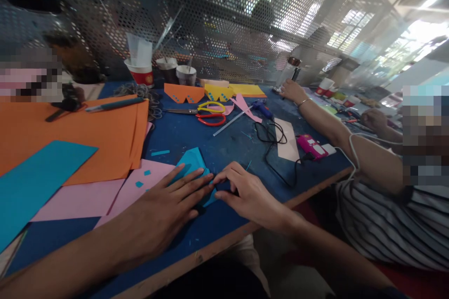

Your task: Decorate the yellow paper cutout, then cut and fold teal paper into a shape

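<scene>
My left hand [175,201] lies with its fingers spread over a folded piece of blue paper [190,160], pressing it on the dark blue table [238,142]. My right hand [242,189] is beside it, thumb and fingers curled near the paper's right edge; whatever sits between those fingertips is too small to make out. Pink sheets [136,201] with small blue paper bits lie left of the folded piece. A thin blue strip [160,153] rests just above them.
Orange sheets [101,140] and a blue sheet [38,182] cover the left side. Scissors [210,114], a glue gun [263,110], a black cable and a pink power strip [312,146] lie beyond. Another person's arm [326,119] reaches in from the right.
</scene>
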A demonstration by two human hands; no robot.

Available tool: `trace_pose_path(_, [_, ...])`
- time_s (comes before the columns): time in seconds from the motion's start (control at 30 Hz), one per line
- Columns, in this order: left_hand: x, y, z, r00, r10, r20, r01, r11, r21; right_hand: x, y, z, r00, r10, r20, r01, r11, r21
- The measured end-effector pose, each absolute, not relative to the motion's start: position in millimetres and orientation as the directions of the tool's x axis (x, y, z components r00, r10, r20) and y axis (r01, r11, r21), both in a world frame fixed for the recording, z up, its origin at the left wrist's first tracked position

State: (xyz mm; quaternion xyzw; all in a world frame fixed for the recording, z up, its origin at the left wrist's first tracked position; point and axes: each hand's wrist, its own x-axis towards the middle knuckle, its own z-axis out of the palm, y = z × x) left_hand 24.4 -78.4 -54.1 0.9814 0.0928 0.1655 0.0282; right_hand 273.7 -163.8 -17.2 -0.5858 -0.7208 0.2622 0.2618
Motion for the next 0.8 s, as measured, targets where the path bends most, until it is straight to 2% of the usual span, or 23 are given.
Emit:
trace_pose_path(0.2, [25, -78, -55, 0.928, 0.171, 0.331, 0.168, -0.985, 0.038, 268, -164, -13, -0.151, 0.987, 0.058, 0.740, 0.152, -0.655])
trace_pose_path(0.33, [25, -78, -59, 0.923, 0.170, 0.345, 0.164, -0.985, 0.047, 269, -161, -13, -0.139, 0.990, 0.033, 0.755, 0.128, -0.644])
trace_pose_path(0.53, [26, -76, -59, 0.924, 0.165, 0.345, 0.153, -0.986, 0.060, 282, -153, -13, -0.223, 0.973, -0.056, 0.688, 0.117, -0.716])
trace_pose_path(0.8, [24, -74, -61, 0.925, 0.181, 0.333, 0.163, -0.983, 0.082, 277, -153, -15, -0.202, 0.979, -0.010, 0.747, 0.147, -0.648])
